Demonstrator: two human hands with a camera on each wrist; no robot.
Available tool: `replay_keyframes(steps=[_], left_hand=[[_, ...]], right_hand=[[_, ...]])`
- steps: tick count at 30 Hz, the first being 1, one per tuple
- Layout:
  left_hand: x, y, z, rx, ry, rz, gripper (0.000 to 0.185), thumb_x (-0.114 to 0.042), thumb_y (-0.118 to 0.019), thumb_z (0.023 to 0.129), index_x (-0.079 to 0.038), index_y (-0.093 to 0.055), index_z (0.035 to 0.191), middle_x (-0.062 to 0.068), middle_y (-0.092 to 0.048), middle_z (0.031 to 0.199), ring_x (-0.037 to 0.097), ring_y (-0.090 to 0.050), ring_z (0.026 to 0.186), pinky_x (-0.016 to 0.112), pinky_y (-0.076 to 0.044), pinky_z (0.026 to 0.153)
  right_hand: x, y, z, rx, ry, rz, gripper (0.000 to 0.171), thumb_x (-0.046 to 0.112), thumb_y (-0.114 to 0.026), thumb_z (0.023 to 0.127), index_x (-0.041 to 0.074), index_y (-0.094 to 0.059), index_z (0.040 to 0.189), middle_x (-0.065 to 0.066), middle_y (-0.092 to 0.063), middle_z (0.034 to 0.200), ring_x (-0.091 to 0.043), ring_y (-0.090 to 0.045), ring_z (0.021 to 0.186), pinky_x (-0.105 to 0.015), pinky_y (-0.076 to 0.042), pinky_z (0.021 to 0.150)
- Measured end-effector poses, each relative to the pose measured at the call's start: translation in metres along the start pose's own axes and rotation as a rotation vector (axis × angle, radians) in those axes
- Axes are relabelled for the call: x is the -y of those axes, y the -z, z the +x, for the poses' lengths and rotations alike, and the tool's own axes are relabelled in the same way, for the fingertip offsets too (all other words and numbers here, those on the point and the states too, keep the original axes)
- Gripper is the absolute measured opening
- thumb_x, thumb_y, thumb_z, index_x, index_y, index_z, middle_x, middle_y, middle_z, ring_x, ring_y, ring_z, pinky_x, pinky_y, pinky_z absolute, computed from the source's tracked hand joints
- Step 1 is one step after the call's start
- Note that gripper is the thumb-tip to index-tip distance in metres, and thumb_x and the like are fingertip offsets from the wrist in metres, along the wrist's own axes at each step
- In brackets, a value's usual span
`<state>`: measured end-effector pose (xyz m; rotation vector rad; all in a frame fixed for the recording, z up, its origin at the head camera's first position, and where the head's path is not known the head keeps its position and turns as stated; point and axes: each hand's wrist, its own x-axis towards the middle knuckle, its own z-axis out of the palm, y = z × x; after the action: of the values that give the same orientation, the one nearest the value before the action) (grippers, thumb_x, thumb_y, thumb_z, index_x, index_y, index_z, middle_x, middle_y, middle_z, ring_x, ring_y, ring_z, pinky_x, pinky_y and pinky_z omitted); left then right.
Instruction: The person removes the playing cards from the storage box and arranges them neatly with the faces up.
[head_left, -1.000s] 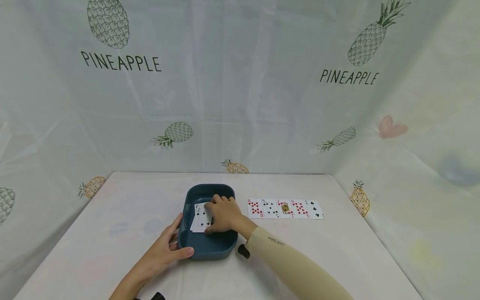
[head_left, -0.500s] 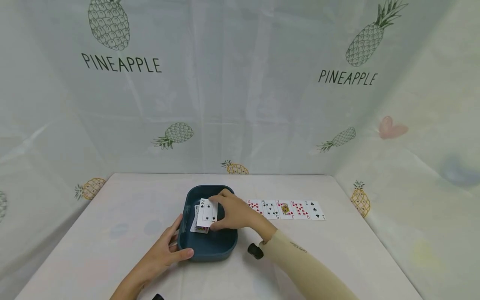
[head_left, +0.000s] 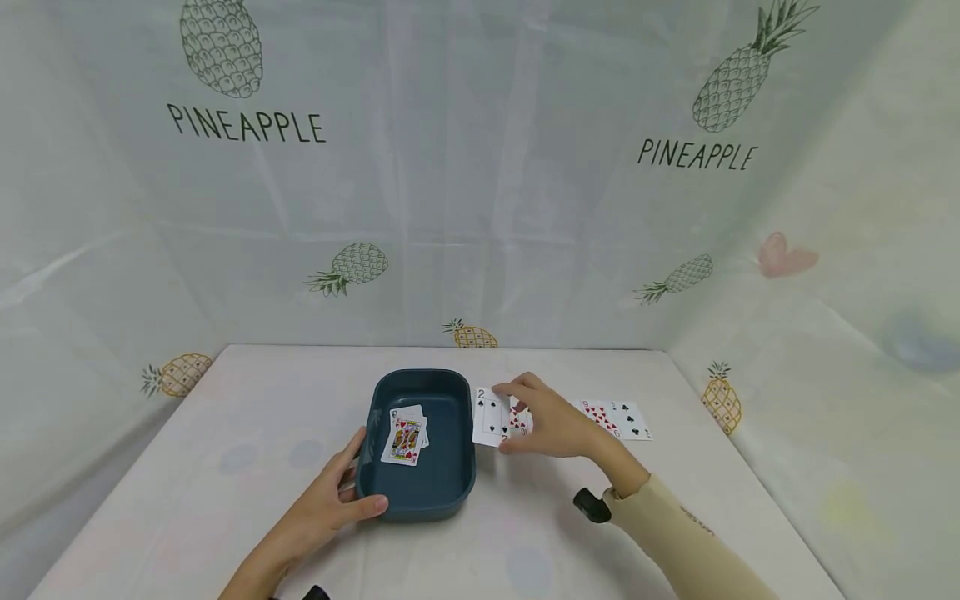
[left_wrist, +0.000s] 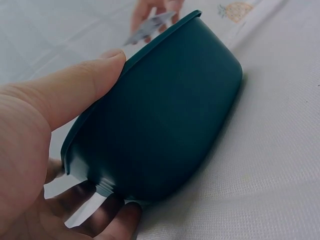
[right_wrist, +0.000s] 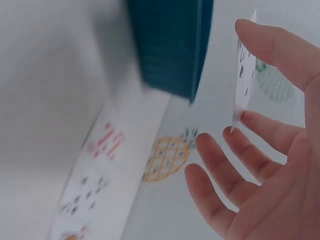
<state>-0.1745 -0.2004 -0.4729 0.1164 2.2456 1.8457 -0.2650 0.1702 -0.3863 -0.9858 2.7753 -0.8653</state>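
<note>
My left hand (head_left: 333, 492) grips the left side of a dark blue rectangular plastic bin (head_left: 450, 479). In the left wrist view, the thumb (left_wrist: 95, 82) lies on the bin's rim and the fingers are bent against its side. A few playing cards lie in the bin, a king (head_left: 405, 440) face up on top. Just past the bin's right rim, my right hand (head_left: 551, 421) pinches a black two playing card (head_left: 489, 417) between thumb and fingertips. In the right wrist view that card (right_wrist: 245, 80) stands on edge above the table.
A row of face-up playing cards runs right of the bin. The nine of hearts (head_left: 600, 417) and a clubs card (head_left: 632, 421) show at its right end; my right hand covers the middle. A pineapple-print cloth (head_left: 480, 275) hangs behind the white table (head_left: 300, 392).
My right hand has lifted the two out of the bin and carried it right, over the row's left end. That uncovers the king. My left hand has stayed on the bin.
</note>
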Motion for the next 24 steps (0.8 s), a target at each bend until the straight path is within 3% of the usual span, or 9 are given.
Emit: replay_keyframes(steps=[13,20,24], left_hand=[[-0.002,0.000,0.001,0.018,0.003,-0.006,0.113,-0.021,-0.087,0.091,-0.025,-0.010,0.173,0.028,-0.026,0.167,0.038,-0.059,0.137,0.033,-0.056,0.103],[0.001,0.003,0.003,0.023,-0.004,-0.021,0.113,-0.020,-0.087,0.091,-0.027,-0.010,0.173,0.029,-0.028,0.165,0.037,-0.060,0.136,0.031,-0.056,0.102],[0.002,0.004,0.003,0.026,-0.004,-0.027,0.113,-0.020,-0.087,0.091,-0.028,-0.010,0.173,0.028,-0.027,0.166,0.037,-0.059,0.138,0.033,-0.056,0.102]], right_hand=[[-0.037,-0.009,-0.042,0.029,-0.022,-0.021,0.081,0.024,-0.094,0.082,0.010,-0.056,0.152,-0.007,-0.053,0.136,-0.025,-0.064,0.111,-0.036,-0.054,0.091],[-0.050,-0.024,-0.050,0.047,-0.092,0.027,0.085,0.025,-0.095,0.080,0.006,-0.055,0.153,-0.010,-0.051,0.136,-0.024,-0.064,0.111,-0.033,-0.054,0.088],[-0.052,-0.029,-0.048,0.053,-0.085,0.038,0.082,0.022,-0.094,0.080,0.005,-0.056,0.151,-0.010,-0.051,0.135,-0.023,-0.063,0.108,-0.032,-0.053,0.089]])
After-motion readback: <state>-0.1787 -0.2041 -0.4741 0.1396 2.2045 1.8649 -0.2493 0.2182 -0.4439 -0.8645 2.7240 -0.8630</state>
